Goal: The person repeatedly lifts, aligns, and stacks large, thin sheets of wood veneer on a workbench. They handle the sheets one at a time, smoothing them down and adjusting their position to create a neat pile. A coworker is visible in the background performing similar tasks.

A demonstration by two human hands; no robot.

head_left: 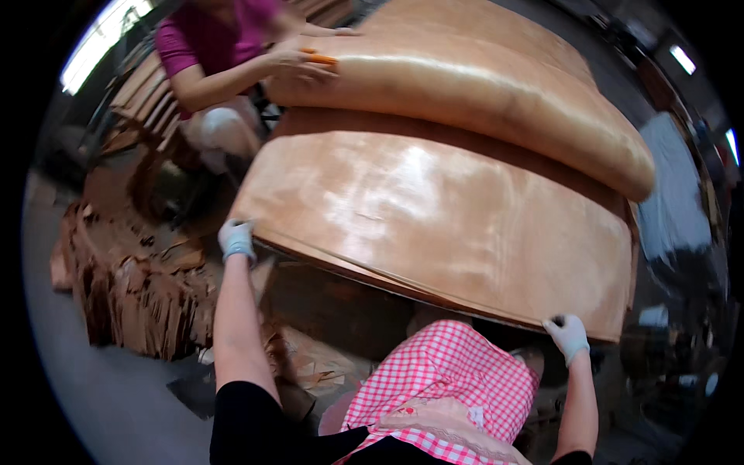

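Note:
A broad stack of thin reddish-tan wood veneer sheets (457, 217) spreads in front of me, glossy on top. My left hand (236, 239), in a white glove, is closed on the near left corner of the top sheet. At the near edge, toward the right, my gloved right hand (570, 337) pinches the veneer, its thumb hidden or hard to make out. Farther back, a veneer sheet is bent over into a large curved fold (480, 97). Beside that fold's left end, a co-worker's hand (306, 70) holds an orange-handled tool (319, 58).
The co-worker in a purple top (209, 62) sits at the far left. Stacked veneer scraps (147, 302) stand on the floor at left, with loose pieces (318, 360) near my apron (442, 372). A pale sheet-like pile (674, 186) lies to the right.

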